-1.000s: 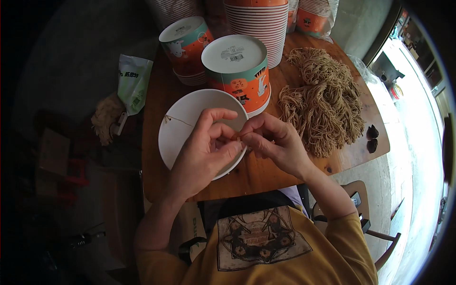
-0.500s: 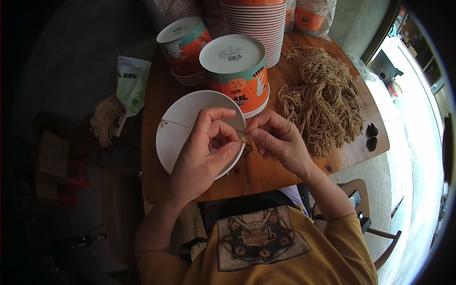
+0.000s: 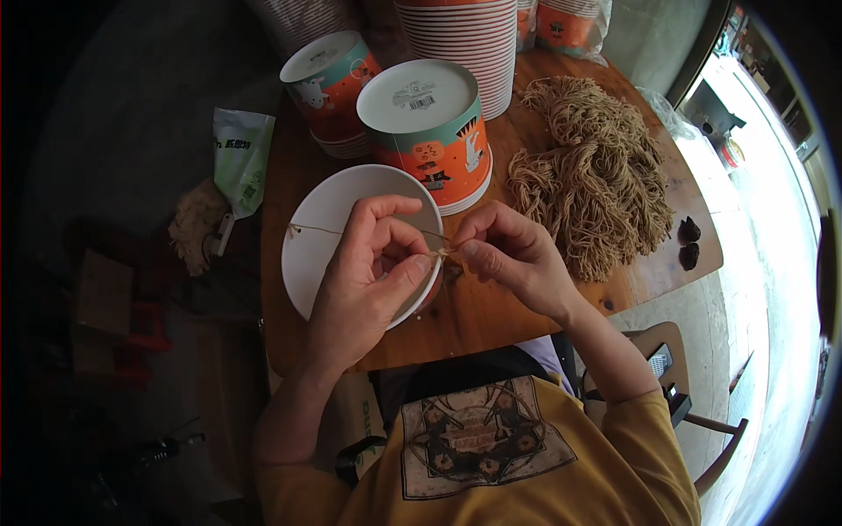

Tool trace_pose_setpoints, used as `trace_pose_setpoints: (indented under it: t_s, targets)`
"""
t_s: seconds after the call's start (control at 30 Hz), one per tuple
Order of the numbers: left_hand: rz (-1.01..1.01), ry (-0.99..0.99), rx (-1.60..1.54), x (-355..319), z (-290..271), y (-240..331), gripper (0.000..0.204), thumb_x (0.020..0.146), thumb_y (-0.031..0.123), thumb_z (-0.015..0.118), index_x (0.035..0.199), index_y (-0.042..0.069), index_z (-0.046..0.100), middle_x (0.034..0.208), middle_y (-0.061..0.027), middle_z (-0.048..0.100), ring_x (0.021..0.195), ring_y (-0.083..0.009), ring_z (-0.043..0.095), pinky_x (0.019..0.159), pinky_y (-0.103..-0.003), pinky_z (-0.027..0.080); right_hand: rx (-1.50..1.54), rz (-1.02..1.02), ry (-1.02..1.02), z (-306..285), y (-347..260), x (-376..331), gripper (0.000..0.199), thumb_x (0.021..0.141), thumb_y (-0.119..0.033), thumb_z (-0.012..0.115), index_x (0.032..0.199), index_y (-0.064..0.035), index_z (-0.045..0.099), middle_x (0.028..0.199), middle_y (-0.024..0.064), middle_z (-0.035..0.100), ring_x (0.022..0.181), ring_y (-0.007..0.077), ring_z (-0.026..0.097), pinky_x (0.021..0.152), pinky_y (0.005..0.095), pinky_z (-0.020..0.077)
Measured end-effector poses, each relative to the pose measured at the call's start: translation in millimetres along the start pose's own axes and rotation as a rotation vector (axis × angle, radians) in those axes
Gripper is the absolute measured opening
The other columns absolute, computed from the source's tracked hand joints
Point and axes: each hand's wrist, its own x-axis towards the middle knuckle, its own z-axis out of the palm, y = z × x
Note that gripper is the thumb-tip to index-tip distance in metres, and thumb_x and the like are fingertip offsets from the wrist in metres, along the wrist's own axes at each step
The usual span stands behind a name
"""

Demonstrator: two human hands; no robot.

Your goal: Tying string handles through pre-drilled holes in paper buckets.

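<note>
— Wider than half a second ago is the gap between my left grip (image 3: 364,285) and my right grip (image 3: 524,257); the left one sits a touch further left, and more of the thin tan cord (image 3: 317,231) shows between them.

— What does that mean for the work?

— I judge that I am drawing the cord straighter. It runs from the left rim of the white bowl (image 3: 303,272), across the mouth and behind my left hand. My left thumb and a fingertip are pinched together on it; so are my right thumb and forefinger, just beyond the bowl's right rim. Whether a finished knot sits between them is too small to tell.

— And on the table (image 3: 509,320)?

— Beyond the bowl, two upturned orange-and-green tubs (image 3: 419,96), then a tall stack of tubs (image 3: 474,57), a tangled heap of tan strands (image 3: 605,175) and, near the right edge, two small dark pieces (image 3: 689,244).

— The room?

— On the dim left, a cardboard box (image 3: 103,294), a pale bundle (image 3: 195,226) and a green-and-white bag (image 3: 241,162). On my right, a wooden chair (image 3: 721,449), then bright floor (image 3: 767,289).
</note>
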Motion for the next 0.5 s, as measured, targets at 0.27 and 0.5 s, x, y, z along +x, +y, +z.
trace_pose_setpoints:
  t_s: [0.27, 0.5]
  targets:
    - [-0.002, -0.013, -0.047, 1.3, 0.0, -1.4, 0.041, 0.088, -0.004, 0.054, 0.125, 0.004, 0.04, 0.091, -0.0035, 0.055, 0.085, -0.007, 0.052, 0.079, -0.023, 0.044, -0.472, -0.132, -0.026, 3.6, -9.8, 2.7, 0.03, 0.078, -0.008, 0.073, 0.104, -0.0038, 0.06, 0.086, -0.0011, 0.056, 0.063, 0.0058, 0.044, 0.057, 0.0214, 0.0383]
    - [-0.02, -0.009, -0.019, 2.6, 0.4, -0.6, 0.041, 0.087, -0.004, 0.055, 0.125, 0.004, 0.04, 0.092, -0.0046, 0.055, 0.085, -0.008, 0.053, 0.078, -0.024, 0.045, -0.662, -0.371, 0.051, 8.6, -7.0, 5.0, 0.025, 0.076, -0.008, 0.075, 0.097, -0.0043, 0.063, 0.081, 0.0025, 0.054, 0.061, 0.0113, 0.047, 0.053, 0.0246, 0.0391]
